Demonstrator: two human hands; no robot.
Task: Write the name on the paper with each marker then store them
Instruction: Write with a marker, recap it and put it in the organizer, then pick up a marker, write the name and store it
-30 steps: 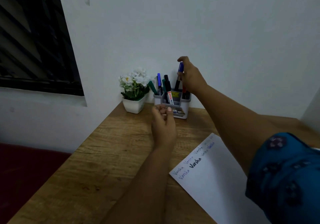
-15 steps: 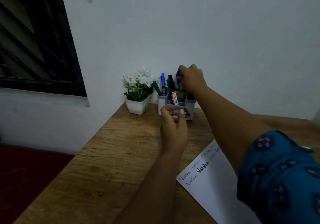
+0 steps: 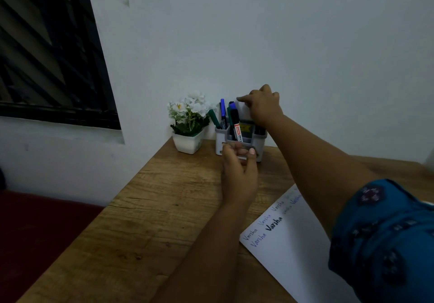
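Now my left hand (image 3: 238, 173) is curled against the near wall of the holder (image 3: 240, 139) at the far end of the desk (image 3: 145, 227), steadying it, while my right hand (image 3: 264, 107) hovers over its right side with the forefinger out and the other fingers loosely bent, holding nothing I can see. The markers (image 3: 232, 120) stand upright in the holder, just left of that right hand and nearer to it, and the paper (image 3: 296, 251) lies near me on the right with the name written several times.

Left hand (image 3: 238, 171) gripping grey marker holder (image 3: 220, 142), right hand (image 3: 264, 107) above markers (image 3: 231, 117), paper (image 3: 293, 253) on desk (image 3: 145, 220)
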